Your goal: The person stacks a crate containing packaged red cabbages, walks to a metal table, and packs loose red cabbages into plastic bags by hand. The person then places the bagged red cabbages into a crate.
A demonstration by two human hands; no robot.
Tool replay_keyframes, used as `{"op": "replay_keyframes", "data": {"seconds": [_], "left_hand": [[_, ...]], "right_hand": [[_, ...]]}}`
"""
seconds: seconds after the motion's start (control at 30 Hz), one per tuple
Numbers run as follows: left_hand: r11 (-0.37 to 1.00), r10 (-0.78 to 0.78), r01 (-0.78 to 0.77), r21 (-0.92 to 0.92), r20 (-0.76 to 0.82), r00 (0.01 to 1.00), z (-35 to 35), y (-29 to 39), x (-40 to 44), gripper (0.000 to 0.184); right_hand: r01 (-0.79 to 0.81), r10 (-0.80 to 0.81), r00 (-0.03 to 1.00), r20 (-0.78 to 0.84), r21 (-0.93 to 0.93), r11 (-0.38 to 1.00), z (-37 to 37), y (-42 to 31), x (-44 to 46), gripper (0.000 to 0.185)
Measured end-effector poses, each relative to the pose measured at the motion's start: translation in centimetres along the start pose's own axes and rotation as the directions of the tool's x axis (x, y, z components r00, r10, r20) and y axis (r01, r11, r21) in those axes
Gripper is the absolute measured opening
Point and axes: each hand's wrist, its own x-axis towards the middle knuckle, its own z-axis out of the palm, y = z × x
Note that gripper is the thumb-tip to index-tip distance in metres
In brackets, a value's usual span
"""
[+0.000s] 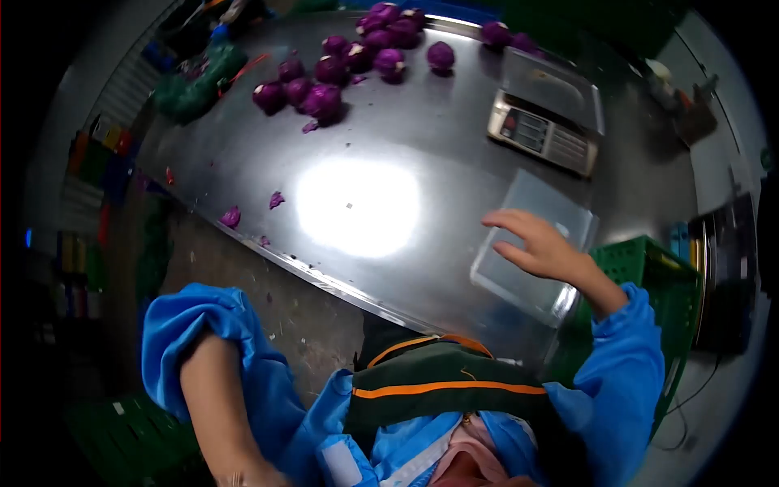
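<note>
My right hand hovers over or rests on a clear, flat plastic piece at the right front of the metal table; contact is hard to tell. Its thumb and fingers are apart, with nothing between them. Behind that plastic stands a digital scale with a keypad and a clear cover. My left forearm bends back towards my body, sleeve pushed up. Only the edge of my left hand shows at the bottom of the view, its fingers cut off.
Several purple cabbages lie along the far side of the metal table. Loose purple leaves lie near its left edge. A green crate stands at the right, another green crate at lower left. A green net bag sits at far left.
</note>
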Motion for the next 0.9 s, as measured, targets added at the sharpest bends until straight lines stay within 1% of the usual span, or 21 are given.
{"op": "replay_keyframes", "data": {"seconds": [0.07, 0.1, 0.13, 0.17, 0.2, 0.23, 0.27, 0.3, 0.33, 0.37, 0.4, 0.43, 0.5, 0.57, 0.6, 0.67, 0.7, 0.77, 0.8, 0.87, 0.9], "left_hand": [[0.995, -0.093, 0.091, -0.031, -0.038, 0.995, -2.0, -0.4, -5.8, 0.025], [0.978, -0.201, 0.192, -0.086, -0.11, 0.973, -2.8, -1.6, -8.3, 0.025], [0.895, -0.399, 0.319, -0.313, -0.236, 0.886, -3.1, -4.3, -10.5, 0.031], [0.808, -0.577, 0.583, -0.087, -0.315, 0.753, -4.2, -6.0, -15.7, 0.034], [0.591, -0.724, 0.801, 0.094, -0.376, 0.578, -5.3, -7.6, -20.8, 0.04], [-0.074, -0.883, 0.909, 0.41, -0.451, 0.132, -7.6, -7.3, -26.8, 0.045], [-0.398, -0.858, 0.762, 0.51, -0.502, -0.112, -9.9, -7.4, -34.4, 0.052], [-0.626, -0.779, 0.488, 0.609, -0.521, -0.349, -12.3, -7.5, -42.0, 0.06], [-0.566, -0.821, 0.499, 0.656, -0.392, -0.416, -14.4, -7.6, -48.9, 0.07], [-0.52, -0.802, 0.831, 0.199, -0.449, -0.394, -17.3, -6.6, -50.2, 0.071], [-0.442, -0.696, 0.893, 0.084, -0.66, -0.282, -18.3, -7.0, -55.3, 0.069], [-0.331, -0.522, 0.944, -0.009, -0.831, -0.191, -18.9, -7.0, -60.4, 0.067], [-0.365, -0.338, 0.921, -0.136, -0.902, -0.267, -22.5, -6.1, -63.6, 0.076], [0.01, -0.245, 0.856, -0.517, -0.831, -0.499, -26.1, -6.9, -64.0, 0.082], [0.115, -0.266, 0.806, -0.58, -0.8, -0.538, -28.3, -8.1, -65.7, 0.084], [0.309, -0.327, 0.661, -0.684, -0.729, -0.602, -33.5, -11.6, -70.7, 0.088], [0.355, -0.347, 0.67, -0.652, -0.758, -0.553, -36.2, -13.1, -73.1, 0.091], [0.442, -0.436, 0.624, -0.644, -0.763, -0.478, -39.5, -16.2, -75.8, 0.085], [0.49, -0.474, 0.593, -0.639, -0.767, -0.434, -40.7, -17.6, -75.9, 0.083], [0.448, -0.653, 0.516, -0.73, -0.661, -0.369, -42.2, -19.1, -74.9, 0.08], [0.432, -0.688, 0.507, -0.746, -0.636, -0.349, -43.0, -19.1, -73.7, 0.077]], "right_hand": [[-0.085, 0.078, 0.995, 0.062, 0.108, 0.991, 2.4, -1.3, 9.9, 0.042], [-0.091, 0.081, 0.993, 0.089, 0.11, 0.99, 3.0, -1.2, 11.9, 0.044], [-0.112, 0.098, 0.988, 0.122, 0.113, 0.987, 3.3, -1.1, 12.0, 0.047], [-0.146, 0.124, 0.974, 0.188, 0.106, 0.984, 3.7, -0.9, 13.5, 0.049], [-0.051, 0.049, 0.986, 0.159, 0.01, 0.999, 5.2, 0.4, 17.6, 0.049], [0.045, -0.033, 0.99, 0.139, -0.085, 0.995, 7.0, 2.8, 22.7, 0.05], [0.137, -0.12, 0.987, 0.105, -0.175, 0.975, 8.0, 4.7, 27.6, 0.05], [0.084, -0.026, 0.984, 0.176, -0.33, 0.94, 7.6, 5.6, 31.7, 0.051], [0.046, 0.075, 0.97, 0.231, -0.479, 0.877, 6.5, 6.5, 35.2, 0.051], [0.025, 0.181, 0.946, 0.27, -0.617, 0.787, 5.5, 7.9, 38.3, 0.052], [0.001, 0.213, 0.941, 0.262, -0.633, 0.774, 4.7, 10.2, 40.8, 0.053], [0.026, 0.05, 0.993, 0.11, -0.598, 0.801, 4.4, 13.2, 42.1, 0.053], [-0.035, 0.026, 0.999, -0.025, -0.55, 0.834, 3.0, 15.9, 45.0, 0.054], [-0.182, 0.1, 0.979, -0.176, -0.551, 0.814, 0.8, 17.8, 48.0, 0.057], [-0.301, 0.188, 0.948, -0.256, -0.539, 0.786, 0.0, 19.2, 50.4, 0.058], [-0.413, 0.27, 0.896, -0.352, -0.438, 0.799, -1.0, 23.4, 56.8, 0.057], [-0.386, 0.265, 0.91, -0.319, -0.412, 0.825, -1.2, 25.7, 59.8, 0.056], [-0.327, 0.254, 0.937, -0.24, -0.349, 0.878, -0.6, 29.0, 63.9, 0.055], [-0.337, 0.305, 0.94, -0.151, -0.302, 0.892, -0.4, 29.3, 64.9, 0.054], [-0.372, 0.387, 0.921, 0.035, -0.207, 0.905, -0.2, 28.7, 66.5, 0.055], [-0.408, 0.419, 0.907, -0.039, -0.328, 0.852, 1.1, 26.9, 66.7, 0.056]]}}
